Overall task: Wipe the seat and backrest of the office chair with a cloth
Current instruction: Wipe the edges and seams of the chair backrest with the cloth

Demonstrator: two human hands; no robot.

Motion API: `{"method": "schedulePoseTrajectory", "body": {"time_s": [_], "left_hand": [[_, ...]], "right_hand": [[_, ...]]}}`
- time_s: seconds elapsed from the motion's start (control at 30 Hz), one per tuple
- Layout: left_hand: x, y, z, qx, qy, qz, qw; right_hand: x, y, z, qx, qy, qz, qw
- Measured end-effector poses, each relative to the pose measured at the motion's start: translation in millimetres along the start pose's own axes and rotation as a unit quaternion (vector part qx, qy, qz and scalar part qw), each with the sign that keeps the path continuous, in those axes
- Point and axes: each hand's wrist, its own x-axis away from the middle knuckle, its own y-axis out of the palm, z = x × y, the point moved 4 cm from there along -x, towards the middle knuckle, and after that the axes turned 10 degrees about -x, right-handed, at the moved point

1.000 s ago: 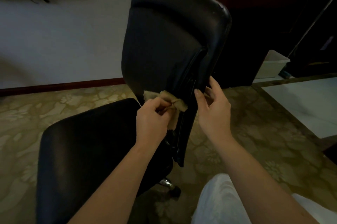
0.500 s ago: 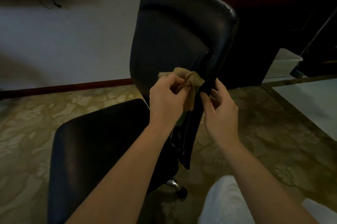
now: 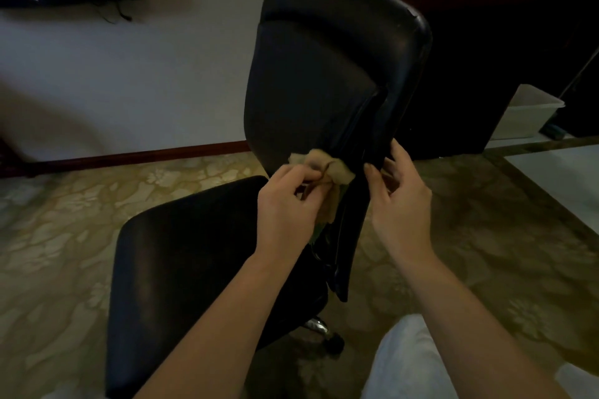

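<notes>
cloth dropped lower along the upright backrest, hanging from left hand.

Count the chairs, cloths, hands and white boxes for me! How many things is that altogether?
chair: 1
cloth: 1
hands: 2 (left hand, right hand)
white box: 1
Total: 5

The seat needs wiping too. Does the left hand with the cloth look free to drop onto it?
Probably yes. The left hand grips the cloth low on the backrest, beside the seat, and nothing lies between them. The right hand holds the backrest edge, clear of that path.
</notes>
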Motion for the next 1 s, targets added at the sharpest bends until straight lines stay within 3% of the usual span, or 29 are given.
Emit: {"method": "schedulePoseTrajectory", "body": {"time_s": [0.3, 0.5, 0.6, 0.87, 1.0], "left_hand": [[-20.7, 17.7, 0.8, -0.005, -0.001, -0.012, 1.000], [25.4, 19.4, -45.6, -0.011, -0.097, -0.082, 0.992], [36.5, 14.2, -53.9, 0.017, -0.128, -0.066, 0.989], [-13.0, 16.9, -7.2, 0.019, -0.030, -0.011, 0.999], [-5.6, 26.5, -15.2, 0.010, -0.028, -0.001, 1.000]], "right_hand": [[0.5, -0.1, 1.3, -0.008, 0.002, 0.002, 1.000], [0.5, 0.8, 3.7, -0.009, 0.000, 0.013, 1.000], [1.8, 1.2, 4.5, -0.004, -0.003, 0.012, 1.000], [28.2, 6.9, 21.4, 0.035, 0.021, 0.003, 0.999], [28.3, 4.9, 25.5, 0.045, 0.027, 0.007, 0.999]]}}
